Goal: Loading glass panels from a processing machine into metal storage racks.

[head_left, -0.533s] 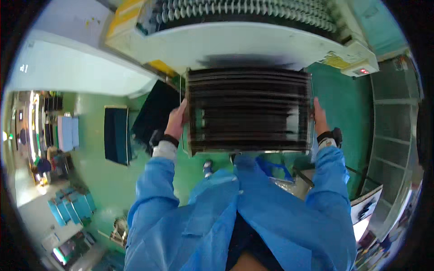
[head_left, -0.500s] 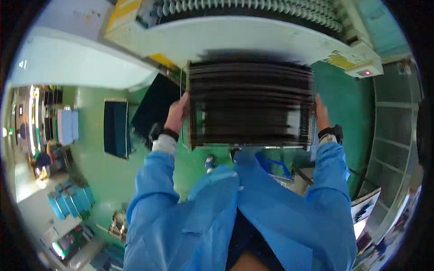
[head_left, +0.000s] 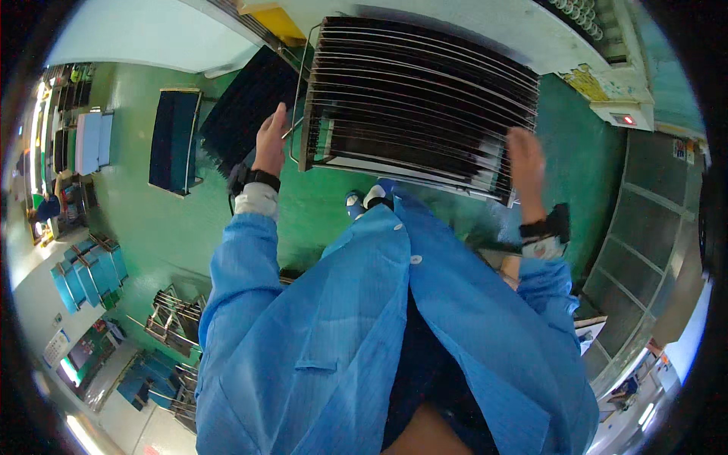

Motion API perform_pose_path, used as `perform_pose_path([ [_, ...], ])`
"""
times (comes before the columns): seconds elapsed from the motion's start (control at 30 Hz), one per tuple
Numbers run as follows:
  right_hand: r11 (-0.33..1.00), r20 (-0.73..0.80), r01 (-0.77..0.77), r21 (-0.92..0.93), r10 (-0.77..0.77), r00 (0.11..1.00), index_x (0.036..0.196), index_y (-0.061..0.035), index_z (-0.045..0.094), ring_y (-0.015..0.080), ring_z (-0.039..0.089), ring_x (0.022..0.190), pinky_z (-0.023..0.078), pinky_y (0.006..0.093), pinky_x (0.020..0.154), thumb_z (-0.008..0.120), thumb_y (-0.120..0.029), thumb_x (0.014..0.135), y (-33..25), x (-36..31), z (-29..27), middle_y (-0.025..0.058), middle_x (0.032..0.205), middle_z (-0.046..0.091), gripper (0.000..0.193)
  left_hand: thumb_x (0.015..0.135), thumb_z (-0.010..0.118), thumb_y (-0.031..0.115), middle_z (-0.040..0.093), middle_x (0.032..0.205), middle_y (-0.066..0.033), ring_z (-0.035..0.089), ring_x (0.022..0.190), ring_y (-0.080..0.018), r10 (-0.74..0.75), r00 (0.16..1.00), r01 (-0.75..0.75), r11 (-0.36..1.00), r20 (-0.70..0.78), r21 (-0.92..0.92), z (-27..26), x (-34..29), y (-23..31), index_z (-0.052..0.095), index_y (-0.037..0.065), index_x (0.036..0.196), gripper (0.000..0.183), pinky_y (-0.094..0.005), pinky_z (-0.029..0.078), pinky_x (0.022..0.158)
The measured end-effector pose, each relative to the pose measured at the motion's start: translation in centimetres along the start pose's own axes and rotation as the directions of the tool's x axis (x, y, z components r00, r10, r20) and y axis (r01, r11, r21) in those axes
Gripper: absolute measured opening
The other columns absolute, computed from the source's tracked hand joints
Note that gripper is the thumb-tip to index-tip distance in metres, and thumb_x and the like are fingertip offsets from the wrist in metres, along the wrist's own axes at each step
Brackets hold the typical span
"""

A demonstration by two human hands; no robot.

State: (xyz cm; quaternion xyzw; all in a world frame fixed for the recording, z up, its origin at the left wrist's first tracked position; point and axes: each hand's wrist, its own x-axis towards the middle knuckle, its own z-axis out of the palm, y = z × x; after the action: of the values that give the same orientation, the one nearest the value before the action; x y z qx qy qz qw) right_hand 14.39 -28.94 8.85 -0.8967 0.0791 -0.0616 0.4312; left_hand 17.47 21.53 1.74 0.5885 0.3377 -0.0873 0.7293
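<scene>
A wide rack [head_left: 425, 83] of dark, thin panels in closely spaced rows lies ahead of me, slightly slanted in view, against the pale machine. At its left end stands a bent metal wire handle [head_left: 295, 130]. Just left of that handle, my left hand [head_left: 271, 144] is open, fingers stretched and holding nothing. My right hand [head_left: 526, 168] is beside the rack's right end, slightly blurred, its fingers extended and nothing seen in them; whether it touches the rack's edge I cannot tell. Dark bands circle both wrists.
The pale machine [head_left: 485, 24] borders the far side, with a red-lit switch box [head_left: 623, 119] at right. Left of the rack are a tilted dark panel stack [head_left: 246, 114] and another dark rack [head_left: 174, 140] on the green floor. Grey shelving [head_left: 633, 227] lines the right.
Both hands have come away from the ends of the rack they were holding. The rack now appears higher in view and slanted, and my left hand has opened beside its handle.
</scene>
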Motion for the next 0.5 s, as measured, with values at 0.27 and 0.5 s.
perform_pose_path([
  [0.27, 0.891, 0.431, 0.444, -0.094, -0.366, 0.825, 0.116, -0.0067, 0.063, 0.0329, 0.051, 0.119, 0.039, 0.0438, 0.102, 0.069, -0.015, 0.081, -6.7, -9.7, 5.7, 0.0127, 0.127, 0.057, 0.036, 0.084, 0.067, 0.059, 0.058, 0.107, -0.0064, 0.053, 0.088, -0.0147, -0.041, 0.98, 0.055, 0.996, -0.193, 0.07, -9.0, -8.8, -9.0, 0.058, 0.005, 0.118, 0.065, -0.0299, 0.04, 0.069],
  [0.5, 0.691, 0.46, 0.642, -0.332, -0.475, 0.75, 0.134, -0.0017, 0.049, 0.0339, 0.041, 0.131, 0.033, 0.0485, 0.108, 0.067, -0.01, 0.078, -6.7, -13.8, 6.0, 0.0135, 0.144, 0.043, 0.06, 0.084, 0.066, 0.059, 0.059, 0.114, -0.0092, 0.055, 0.094, -0.0184, -0.192, 0.937, 0.186, 0.981, -0.292, -0.048, -14.4, -18.5, -16.8, 0.052, 0.004, 0.129, 0.073, -0.0334, 0.042, 0.075],
])
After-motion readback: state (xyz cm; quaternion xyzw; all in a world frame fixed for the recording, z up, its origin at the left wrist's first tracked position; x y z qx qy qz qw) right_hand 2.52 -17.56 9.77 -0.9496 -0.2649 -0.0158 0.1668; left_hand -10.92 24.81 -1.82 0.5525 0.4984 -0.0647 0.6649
